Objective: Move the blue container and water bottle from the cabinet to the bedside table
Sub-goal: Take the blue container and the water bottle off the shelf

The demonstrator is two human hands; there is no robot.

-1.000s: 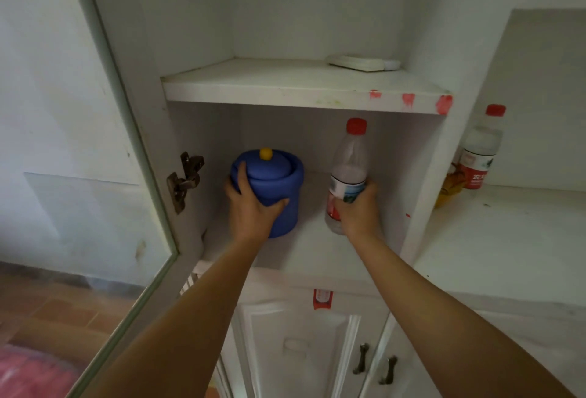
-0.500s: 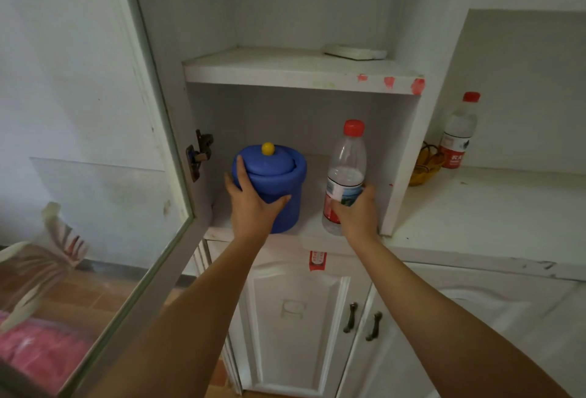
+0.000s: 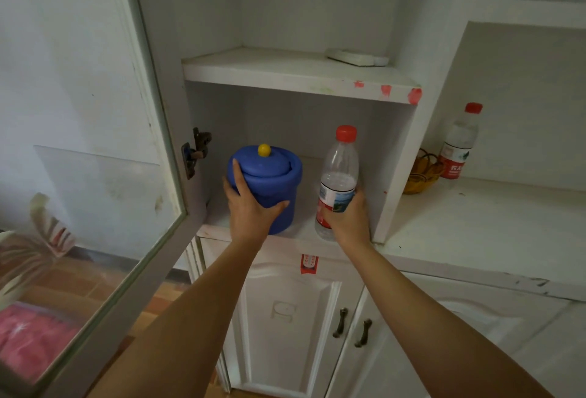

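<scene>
A blue container [image 3: 272, 175] with a lid and a small yellow knob stands at the front of the lower cabinet shelf [image 3: 301, 231]. My left hand [image 3: 250, 210] is wrapped around its front left side. To its right is a clear water bottle [image 3: 339, 172] with a red cap and a red-and-blue label. My right hand [image 3: 348, 217] grips the bottle's lower half. The bottle's base is at the shelf's front edge. The bedside table is not in view.
The cabinet's glass door [image 3: 120, 175] hangs open to the left, next to my left arm. A flat white object [image 3: 356, 57] lies on the upper shelf. On the counter to the right stand a second bottle [image 3: 459, 144] and a yellow wire basket [image 3: 423, 172]. Closed lower doors [image 3: 285, 318] are below.
Both hands have drawn the container and the bottle forward to the shelf's front edge. My view has pulled back and down, showing more of the lower doors.
</scene>
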